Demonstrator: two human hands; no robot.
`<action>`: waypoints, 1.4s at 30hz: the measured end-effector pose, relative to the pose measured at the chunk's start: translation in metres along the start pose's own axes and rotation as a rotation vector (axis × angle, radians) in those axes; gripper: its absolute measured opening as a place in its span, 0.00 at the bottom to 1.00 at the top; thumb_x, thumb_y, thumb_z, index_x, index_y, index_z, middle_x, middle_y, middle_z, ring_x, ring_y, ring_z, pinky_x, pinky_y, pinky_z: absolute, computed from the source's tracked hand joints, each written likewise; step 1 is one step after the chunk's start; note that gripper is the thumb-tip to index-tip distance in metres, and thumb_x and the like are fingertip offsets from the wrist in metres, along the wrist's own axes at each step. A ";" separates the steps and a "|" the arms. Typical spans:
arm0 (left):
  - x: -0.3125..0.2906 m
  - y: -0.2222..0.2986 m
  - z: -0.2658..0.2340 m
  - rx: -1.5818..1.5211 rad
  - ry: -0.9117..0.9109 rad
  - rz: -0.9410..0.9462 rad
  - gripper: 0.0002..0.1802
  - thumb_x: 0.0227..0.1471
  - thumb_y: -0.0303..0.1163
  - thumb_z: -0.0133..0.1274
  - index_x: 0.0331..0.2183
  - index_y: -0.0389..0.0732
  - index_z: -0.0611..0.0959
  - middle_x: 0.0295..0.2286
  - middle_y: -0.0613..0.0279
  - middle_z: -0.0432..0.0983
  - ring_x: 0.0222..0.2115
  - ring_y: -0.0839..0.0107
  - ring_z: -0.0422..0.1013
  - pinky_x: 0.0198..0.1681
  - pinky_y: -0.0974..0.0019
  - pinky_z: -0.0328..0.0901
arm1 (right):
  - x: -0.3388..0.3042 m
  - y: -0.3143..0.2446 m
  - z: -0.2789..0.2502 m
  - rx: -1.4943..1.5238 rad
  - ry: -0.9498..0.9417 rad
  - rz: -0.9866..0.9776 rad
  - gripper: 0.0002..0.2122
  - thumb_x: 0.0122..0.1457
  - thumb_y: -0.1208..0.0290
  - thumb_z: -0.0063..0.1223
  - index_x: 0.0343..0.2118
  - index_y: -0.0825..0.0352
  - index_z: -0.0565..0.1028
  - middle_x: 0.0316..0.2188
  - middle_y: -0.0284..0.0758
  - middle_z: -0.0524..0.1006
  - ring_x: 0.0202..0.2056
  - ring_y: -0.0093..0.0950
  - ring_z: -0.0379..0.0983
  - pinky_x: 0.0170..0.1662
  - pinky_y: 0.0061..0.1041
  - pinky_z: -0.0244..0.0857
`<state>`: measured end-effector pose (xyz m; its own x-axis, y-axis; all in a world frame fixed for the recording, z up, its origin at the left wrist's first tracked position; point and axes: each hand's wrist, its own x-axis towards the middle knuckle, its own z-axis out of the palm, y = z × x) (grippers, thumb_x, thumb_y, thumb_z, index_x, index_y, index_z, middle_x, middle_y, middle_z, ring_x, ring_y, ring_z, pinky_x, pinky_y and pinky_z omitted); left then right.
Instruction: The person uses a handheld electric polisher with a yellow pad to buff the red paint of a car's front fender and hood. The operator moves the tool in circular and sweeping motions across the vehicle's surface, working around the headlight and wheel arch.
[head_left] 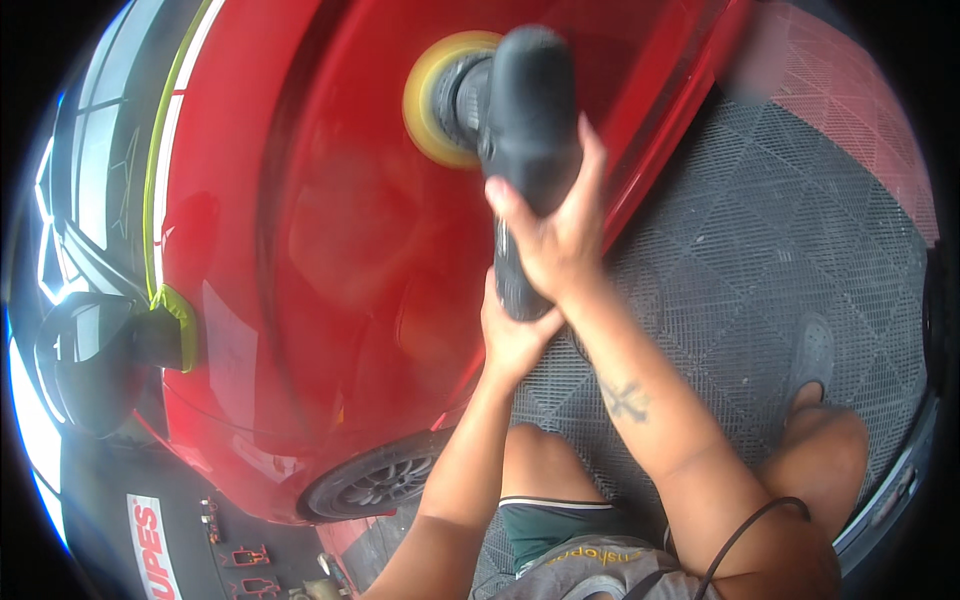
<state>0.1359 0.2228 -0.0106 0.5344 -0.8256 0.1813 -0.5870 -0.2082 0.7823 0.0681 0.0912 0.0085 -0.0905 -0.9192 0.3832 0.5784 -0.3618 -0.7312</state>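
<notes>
I hold a dark grey and black car polisher [535,100] in both hands. Its round yellow foam pad [422,110] faces the glossy red car door panel [350,220] and seems to rest on it. My right hand [560,235] grips the polisher's body, thumb on the left side and fingers along the right. Lower down, my left hand [515,330] is wrapped round the handle's rear end, partly hidden by the handle and my right wrist. The polisher is slightly blurred.
A black side mirror [90,350] juts out at left, beside yellow-green masking tape [180,320] along the window edge. The car's wheel [385,480] is below. A black cord [745,535] crosses my right arm. Grey grid tiles [720,250] cover the floor.
</notes>
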 end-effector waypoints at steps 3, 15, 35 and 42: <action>-0.041 -0.050 -0.020 -0.101 0.030 -0.007 0.60 0.38 0.54 0.84 0.62 0.35 0.70 0.56 0.52 0.77 0.56 0.60 0.76 0.61 0.53 0.70 | -0.063 0.021 0.007 0.030 -0.032 -0.019 0.55 0.58 0.49 0.76 0.75 0.75 0.50 0.67 0.58 0.60 0.67 0.54 0.62 0.70 0.52 0.60; -0.106 -0.098 -0.069 -0.112 0.112 -0.027 0.52 0.44 0.43 0.80 0.64 0.35 0.72 0.55 0.54 0.80 0.54 0.61 0.77 0.59 0.55 0.72 | -0.076 -0.035 0.029 -0.080 -0.092 0.149 0.51 0.51 0.55 0.80 0.72 0.70 0.58 0.62 0.58 0.70 0.62 0.59 0.70 0.65 0.54 0.66; -0.015 -0.019 0.029 0.336 0.042 -0.136 0.45 0.46 0.48 0.80 0.56 0.36 0.75 0.44 0.42 0.87 0.47 0.52 0.85 0.52 0.52 0.77 | 0.044 0.027 -0.044 -0.021 0.083 0.368 0.39 0.50 0.51 0.79 0.56 0.72 0.69 0.46 0.50 0.84 0.47 0.48 0.84 0.55 0.46 0.76; -0.129 -0.125 -0.079 0.219 0.085 -0.144 0.44 0.42 0.40 0.83 0.54 0.33 0.76 0.44 0.50 0.85 0.44 0.62 0.82 0.50 0.56 0.77 | -0.133 0.022 0.007 -0.158 -0.055 0.419 0.52 0.53 0.51 0.78 0.71 0.72 0.56 0.62 0.57 0.69 0.62 0.55 0.72 0.64 0.51 0.68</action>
<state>0.1888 0.3971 -0.0849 0.6656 -0.7342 0.1337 -0.6139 -0.4368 0.6576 0.0984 0.2065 -0.0547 0.1710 -0.9833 0.0620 0.4244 0.0167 -0.9053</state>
